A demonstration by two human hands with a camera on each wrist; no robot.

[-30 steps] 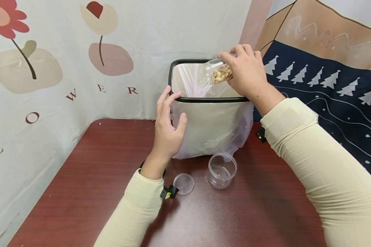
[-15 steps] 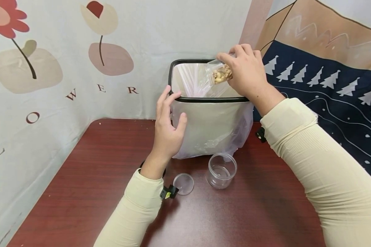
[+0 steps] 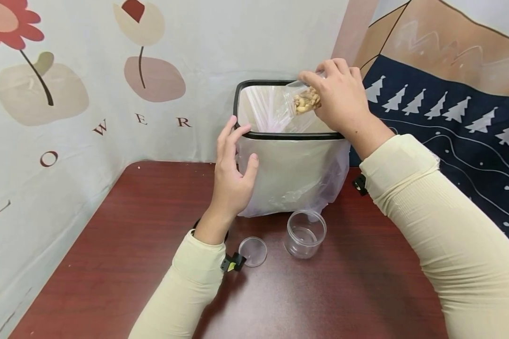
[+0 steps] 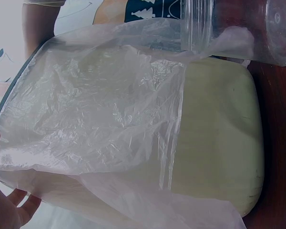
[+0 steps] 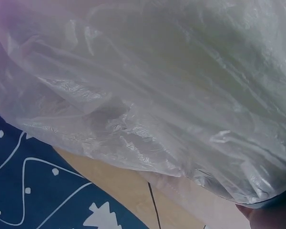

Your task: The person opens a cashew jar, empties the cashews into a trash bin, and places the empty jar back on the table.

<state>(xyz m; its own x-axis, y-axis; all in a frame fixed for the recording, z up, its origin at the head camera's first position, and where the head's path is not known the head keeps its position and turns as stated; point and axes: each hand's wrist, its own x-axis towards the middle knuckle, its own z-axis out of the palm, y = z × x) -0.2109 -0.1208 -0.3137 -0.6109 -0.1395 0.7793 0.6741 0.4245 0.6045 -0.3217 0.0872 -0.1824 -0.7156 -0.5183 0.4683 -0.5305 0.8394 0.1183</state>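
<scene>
In the head view, a small clear plastic jar (image 3: 292,96) holding nuts (image 3: 307,100) lies tipped on its side over the mouth of a bin. My right hand (image 3: 341,99) grips this jar from above and hides its base end. The pale bin (image 3: 292,174) has a black rim and a thin plastic liner (image 4: 95,109) folded down outside. At the rim's front left corner rests my left hand (image 3: 233,174), fingers lightly bent and thumb apart. In the left wrist view only parts of its fingers (image 4: 28,207) show. The right wrist view is mostly liner (image 5: 133,95).
A larger clear jar (image 3: 304,235) stands lidless on the dark red table (image 3: 343,292), in front of the bin. To its left a round clear lid (image 3: 253,252) lies flat. Printed cloths (image 3: 208,56) hang behind and to the right.
The head view has shifted very slightly. Both hands keep their places, and the nuts are still inside the tipped jar.
</scene>
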